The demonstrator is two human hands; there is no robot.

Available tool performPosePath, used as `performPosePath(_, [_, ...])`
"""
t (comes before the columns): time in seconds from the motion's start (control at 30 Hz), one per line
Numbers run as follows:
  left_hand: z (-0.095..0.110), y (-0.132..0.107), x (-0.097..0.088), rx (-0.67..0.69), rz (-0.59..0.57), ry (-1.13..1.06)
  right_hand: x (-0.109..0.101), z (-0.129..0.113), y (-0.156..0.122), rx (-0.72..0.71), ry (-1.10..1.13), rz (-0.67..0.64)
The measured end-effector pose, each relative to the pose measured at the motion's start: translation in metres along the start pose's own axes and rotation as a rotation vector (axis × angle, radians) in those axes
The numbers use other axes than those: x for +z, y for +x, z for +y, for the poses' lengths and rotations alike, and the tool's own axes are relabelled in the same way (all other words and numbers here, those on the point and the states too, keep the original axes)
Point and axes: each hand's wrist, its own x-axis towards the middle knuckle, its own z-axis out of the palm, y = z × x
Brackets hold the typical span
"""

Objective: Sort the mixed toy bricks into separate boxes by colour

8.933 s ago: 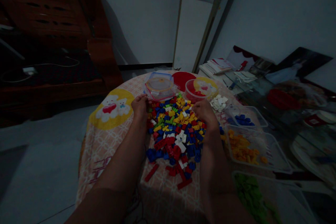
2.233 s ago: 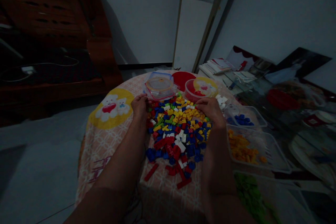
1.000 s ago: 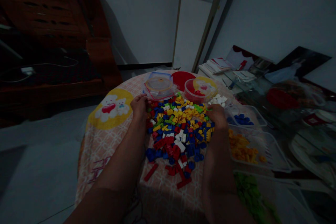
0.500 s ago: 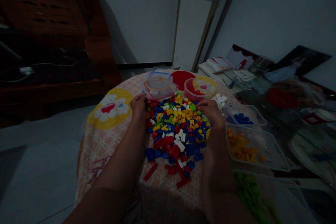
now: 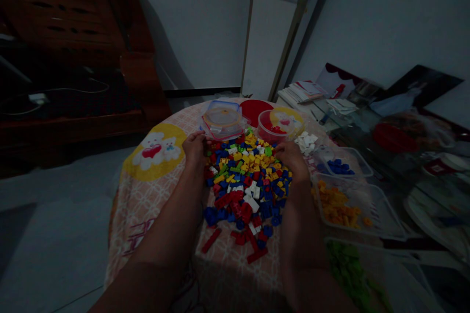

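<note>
Right fingers at bricks, white pile less hidden than before

Dim, underexposed light leaves the wooden bench nearly black in places. Soft shadows fall on the wall and near tabletop. The outer edges look stretched.

The left hand and right hand are bare — so are the left forearm, toward seven o'clock, and the right forearm, toward five. Both forearms taper smoothly toward the wrist — finer detail is lost in dim light.
</note>
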Motion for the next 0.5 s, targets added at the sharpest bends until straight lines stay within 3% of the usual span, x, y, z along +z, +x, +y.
performPosePath(0.17, [0.0034,-0.0024,0.003,-0.022,0.027,0.002,0.0087,-0.0047,0.0023,-0.021,-0.12,-0.023])
performPosePath(0.5, [0.0033,-0.002,0.0026,-0.016,0.02,0.005,0.0049,-0.002,0.0036,-0.01,-0.04,0.0])
